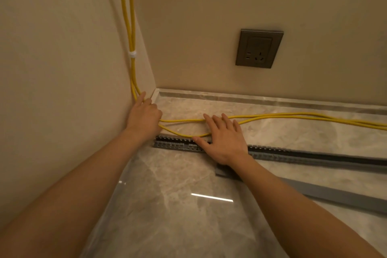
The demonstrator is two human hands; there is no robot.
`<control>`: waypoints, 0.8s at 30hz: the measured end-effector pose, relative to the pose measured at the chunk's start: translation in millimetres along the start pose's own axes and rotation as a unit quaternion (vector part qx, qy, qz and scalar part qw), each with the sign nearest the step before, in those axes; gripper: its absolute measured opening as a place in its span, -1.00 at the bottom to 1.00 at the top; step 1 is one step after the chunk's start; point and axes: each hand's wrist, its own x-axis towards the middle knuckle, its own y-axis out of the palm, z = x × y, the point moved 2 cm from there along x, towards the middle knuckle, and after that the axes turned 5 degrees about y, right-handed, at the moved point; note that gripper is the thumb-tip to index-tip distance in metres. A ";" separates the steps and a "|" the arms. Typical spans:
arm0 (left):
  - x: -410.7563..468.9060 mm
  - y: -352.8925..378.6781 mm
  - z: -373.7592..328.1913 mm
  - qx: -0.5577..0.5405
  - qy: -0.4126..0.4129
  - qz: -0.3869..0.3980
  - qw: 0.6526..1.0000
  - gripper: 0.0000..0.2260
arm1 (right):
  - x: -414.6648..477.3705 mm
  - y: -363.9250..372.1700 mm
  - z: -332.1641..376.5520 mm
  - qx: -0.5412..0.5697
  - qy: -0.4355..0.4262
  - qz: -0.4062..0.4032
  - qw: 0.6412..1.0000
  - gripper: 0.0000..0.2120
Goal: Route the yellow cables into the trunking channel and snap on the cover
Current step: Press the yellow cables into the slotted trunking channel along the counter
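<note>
Two yellow cables come down the corner of the wall, bound by a white tie, then run right across the marble floor. My left hand is closed around them at the foot of the wall. My right hand lies flat with fingers spread over the cables and the near end of the grey slotted trunking channel, which lies open on the floor. One cable loops down to the channel's edge by my right thumb. The flat grey cover lies loose in front of the channel.
A grey wall socket sits on the back wall above the floor. A pale stone skirting strip runs along the back wall. The left wall stands close beside my left arm. Polished marble floor lies toward me.
</note>
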 end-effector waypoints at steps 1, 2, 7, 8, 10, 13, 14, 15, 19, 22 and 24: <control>1.4 -1.2 1.9 -0.039 -0.021 -0.015 0.999 -0.74 | 0.1 0.2 0.0 0.001 0.003 -0.003 1.000 -0.21; 2.7 -2.7 4.0 -0.085 -0.044 -0.031 0.995 -0.72 | 0.3 0.3 0.4 0.002 0.005 -0.007 1.000 -0.20; 1.5 -17.3 5.5 -0.297 -0.125 -0.115 0.939 -0.75 | -0.1 -0.9 1.0 0.012 0.024 -0.035 0.999 -0.25; -0.1 -23.3 4.1 -0.334 -0.136 -0.132 0.923 -0.75 | -1.0 -1.3 1.3 0.018 0.029 -0.044 0.998 -0.28; -3.9 -37.7 2.4 -0.397 -0.145 -0.159 0.892 -0.74 | -3.3 -3.9 2.3 0.027 0.032 -0.076 0.996 -0.35; -8.9 -56.9 5.0 -0.464 -0.163 -0.182 0.851 -0.78 | -6.2 -8.8 3.8 0.025 0.017 -0.114 0.993 -0.45; -11.0 -61.5 6.8 -0.484 -0.165 -0.187 0.838 -0.79 | -6.7 -10.8 3.6 0.024 0.013 -0.120 0.992 -0.46; -13.6 -65.1 9.1 -0.503 -0.165 -0.192 0.827 -0.79 | -7.3 -12.7 2.7 0.020 0.012 -0.126 0.992 -0.48; -30.0 -74.5 17.3 -0.531 -0.140 -0.233 0.803 -0.70 | -11.4 -27.4 -5.4 -0.005 0.014 -0.191 0.982 -0.56; -40.2 -73.1 23.1 -0.543 -0.128 -0.262 0.788 -0.70 | -13.2 -47.2 -9.2 -0.015 -0.047 -0.244 0.969 -0.58; -43.9 -69.8 25.0 -0.535 -0.123 -0.255 0.796 -0.70 | -12.4 -66.9 -10.8 -0.007 -0.073 -0.283 0.956 -0.59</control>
